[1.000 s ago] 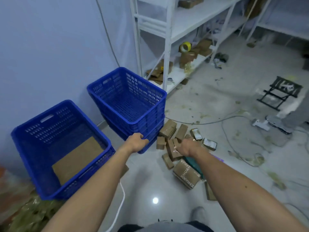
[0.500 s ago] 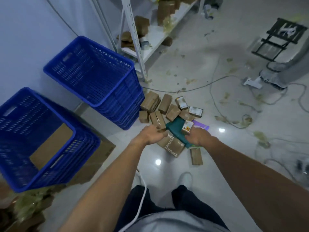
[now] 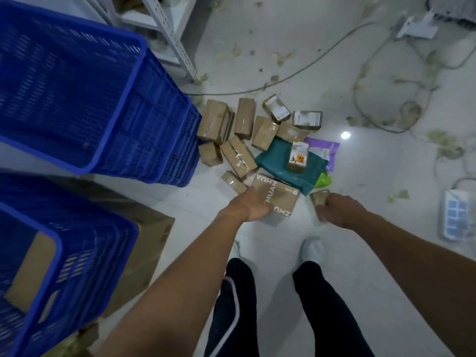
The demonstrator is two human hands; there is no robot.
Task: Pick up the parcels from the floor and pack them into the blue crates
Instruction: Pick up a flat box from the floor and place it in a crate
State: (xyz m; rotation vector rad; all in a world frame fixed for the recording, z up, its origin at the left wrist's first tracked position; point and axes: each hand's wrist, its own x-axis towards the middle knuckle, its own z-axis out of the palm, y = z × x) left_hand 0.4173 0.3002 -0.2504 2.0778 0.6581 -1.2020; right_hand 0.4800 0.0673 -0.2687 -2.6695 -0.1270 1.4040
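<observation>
both grips have dropped to the parcel pile since 0.5 s ago. left grip (image 3: pixel 247 206) lies on the near left edge of the printed box (image 3: pixel 280 194) at frame centre; its fingers are hidden, so i cannot tell whether it clasps. right grip (image 3: pixel 340 210) curls round a small brown parcel (image 3: pixel 320 196) just right of that box, on the floor (image 3: pixel 373 176). other parcels (image 3: pixel 243 117) lie above, beside the stacked blue crates (image 3: pixel 154 112) at upper left. 1 more blue crate (image 3: pixel 90 253), cardboard inside, sits lower left.
</observation>
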